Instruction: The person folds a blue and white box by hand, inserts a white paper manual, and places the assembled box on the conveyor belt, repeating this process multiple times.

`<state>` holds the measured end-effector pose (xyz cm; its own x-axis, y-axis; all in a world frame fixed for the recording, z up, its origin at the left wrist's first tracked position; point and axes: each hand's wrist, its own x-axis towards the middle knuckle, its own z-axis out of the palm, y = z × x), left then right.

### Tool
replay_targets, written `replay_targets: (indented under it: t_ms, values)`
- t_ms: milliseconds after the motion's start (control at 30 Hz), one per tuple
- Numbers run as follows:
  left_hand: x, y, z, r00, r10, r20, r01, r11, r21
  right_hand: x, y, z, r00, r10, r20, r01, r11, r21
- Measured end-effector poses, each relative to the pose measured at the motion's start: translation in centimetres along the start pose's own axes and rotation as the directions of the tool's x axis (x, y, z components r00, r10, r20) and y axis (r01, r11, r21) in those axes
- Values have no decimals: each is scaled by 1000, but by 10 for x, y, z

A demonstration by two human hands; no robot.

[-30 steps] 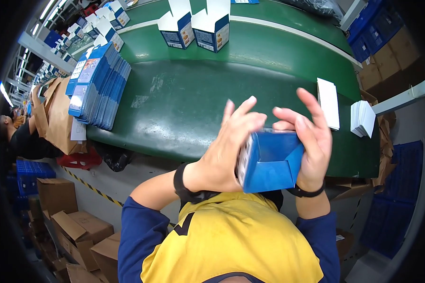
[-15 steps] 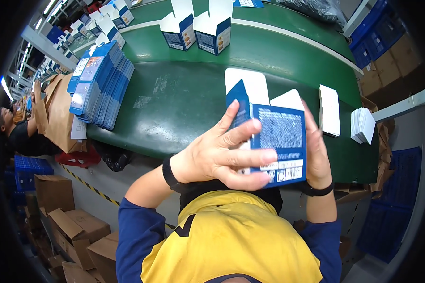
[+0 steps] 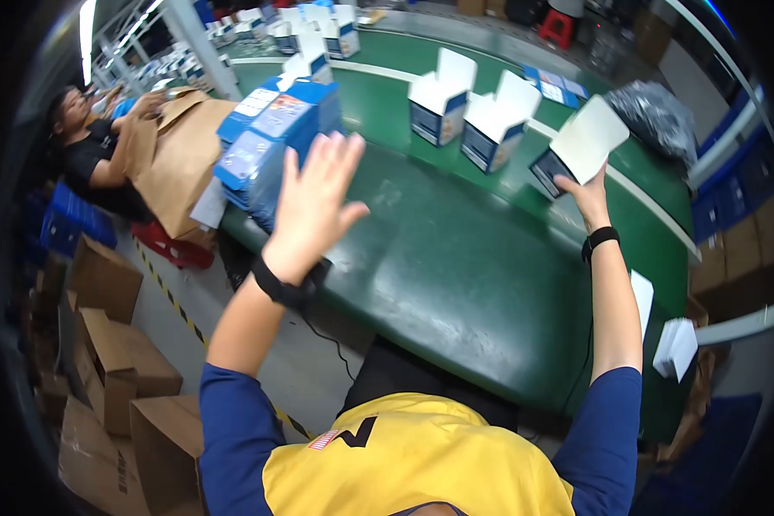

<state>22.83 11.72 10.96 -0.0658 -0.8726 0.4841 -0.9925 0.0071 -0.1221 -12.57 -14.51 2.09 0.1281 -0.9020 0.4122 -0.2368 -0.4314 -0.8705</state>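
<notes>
I see my right hand (image 3: 586, 191) stretched far out over the green surface (image 3: 456, 258), its fingers closed on a small blue box with a white flap standing open (image 3: 576, 150), which it holds at the surface level just beside two more open boxes. Of these, the nearer open box (image 3: 494, 120) stands just left of the held box, and the other open box (image 3: 439, 105) stands further left again, both upright with flaps raised. My left hand (image 3: 314, 199) is raised above the near edge of the green surface, wide open with fingers spread, and has hold of nothing. It is nearest to the stack of flat blue cartons (image 3: 271, 138), which lies at the left end of the green surface, well apart from the held box. Left of that stack, beyond the surface's edge, another person (image 3: 90, 150) handles brown cardboard (image 3: 181, 159). A wad of white sheets (image 3: 678, 344) sits at the right edge of the green surface, near my right arm. Brown cardboard boxes (image 3: 112, 361) lie on the floor below the surface's left end
</notes>
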Motion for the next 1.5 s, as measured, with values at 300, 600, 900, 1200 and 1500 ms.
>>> replay_targets:
  t_ms: [300, 600, 900, 1200, 1500]
  values:
    - [-38, -249, 21, 494, -731, 471, 845, 275, -459, -63, -12, 52, 962, -197, -188, 101, 899, -425]
    - [-47, -187, 43, 696, -634, 337, 642, 340, -687, -92, -166, 271, 562, 177, 808, -665, 678, 314]
    - [-65, -141, 44, 763, -629, 147, 556, 523, -646, -111, -222, 369, 636, 400, 660, -761, 469, 448]
    - [-58, -78, 42, 711, -696, 97, 369, 252, -895, -111, -216, 317, 746, 182, 640, -659, 337, 673]
    - [-64, -7, 7, 730, -683, 28, 417, 412, -810, -135, -208, 244, 771, 78, 632, -634, 197, 748]
